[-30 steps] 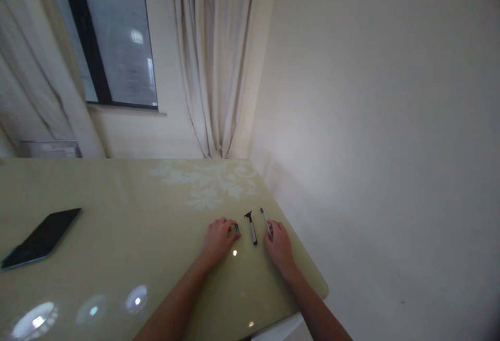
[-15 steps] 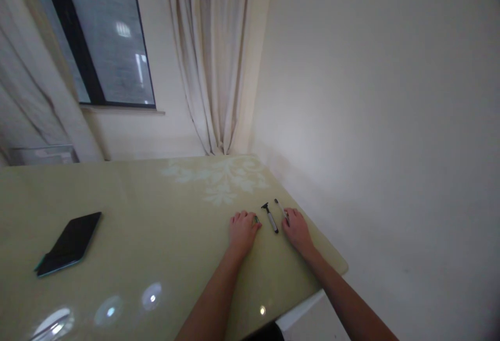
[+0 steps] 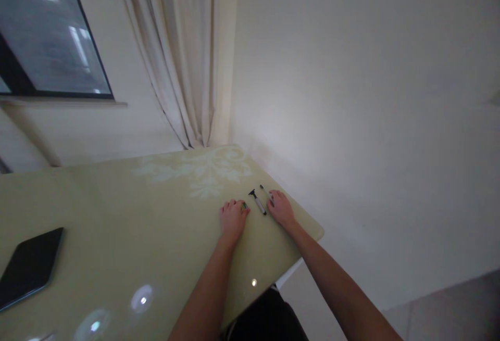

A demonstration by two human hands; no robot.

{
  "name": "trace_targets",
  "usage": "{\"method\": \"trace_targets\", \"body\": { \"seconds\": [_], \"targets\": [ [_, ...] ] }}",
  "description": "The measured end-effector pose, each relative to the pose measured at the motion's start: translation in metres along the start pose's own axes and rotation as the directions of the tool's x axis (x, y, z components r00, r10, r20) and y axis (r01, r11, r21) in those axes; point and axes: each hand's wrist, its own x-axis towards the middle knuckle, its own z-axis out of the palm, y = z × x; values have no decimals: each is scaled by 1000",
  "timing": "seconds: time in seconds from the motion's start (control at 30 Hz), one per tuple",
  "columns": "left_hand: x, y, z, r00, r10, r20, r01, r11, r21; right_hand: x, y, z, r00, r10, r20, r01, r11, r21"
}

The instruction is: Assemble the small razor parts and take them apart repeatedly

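Note:
My left hand [image 3: 233, 218] rests on the table with its thumb and fingers around a small green cylinder [image 3: 245, 206], perhaps a battery; most of it is covered by the fingers. Just to the right lies a razor [image 3: 259, 205] with a black head and a grey handle, touched by neither hand. Beyond it, my right hand [image 3: 282, 209] is closed on the handle of a toothbrush [image 3: 266, 192]. The brush has a pale handle, and its dark head points away from me. The handle's lower end is hidden under my hand.
The glossy, pale green table [image 3: 156, 237] meets the white wall [image 3: 351, 122] along its right side. A black, flat tablet-like thing [image 3: 33, 265] lies at the left. Curtains [image 3: 183, 60] hang behind the far edge, beside a window [image 3: 50, 34].
The view has turned to the right, so the table and everything on it appear further left. Both hands keep the same places beside the razor, with their hold unchanged.

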Motion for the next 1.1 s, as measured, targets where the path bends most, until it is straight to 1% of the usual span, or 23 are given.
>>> {"method": "trace_targets", "body": {
  "seconds": [0.17, 0.23, 0.33, 0.43, 0.5, 0.7, 0.8, 0.93, 1.1],
  "targets": [
    [5, -5, 4, 1000, 1, -12, -1, 1000, -23, 2, 2, 6, 999, 5, -54, -4, 1000, 21],
    [7, -8, 7, 1000, -10, -30, 9, 998, -58, 4, 3, 8, 996, 15, -88, -10, 999, 53],
    [10, -15, 9, 996, -24, -83, 8, 983, -182, 5, 5, 8, 989, 18, -150, 0, 993, 121],
    [12, -21, 9, 984, -53, -170, -10, 938, -347, 6, 7, 8, 979, 11, -205, 27, 983, 183],
    [12, -23, 7, 974, -83, -213, -10, 915, -404, 6, 7, 8, 974, -7, -227, 55, 977, 205],
    [17, -21, 1, 954, -106, -282, -27, 902, -430, 7, 4, 10, 961, -96, -258, 149, 970, 193],
    [19, -22, 1, 948, -120, -296, -24, 898, -440, 7, 2, 10, 957, -121, -263, 176, 964, 197],
    [20, -27, 1, 951, -122, -284, -21, 892, -452, 7, 4, 11, 953, -100, -285, 170, 957, 234],
    [16, -31, -2, 958, -105, -265, -32, 885, -464, 6, 6, 11, 967, -65, -246, 133, 953, 272]
  ]
}}
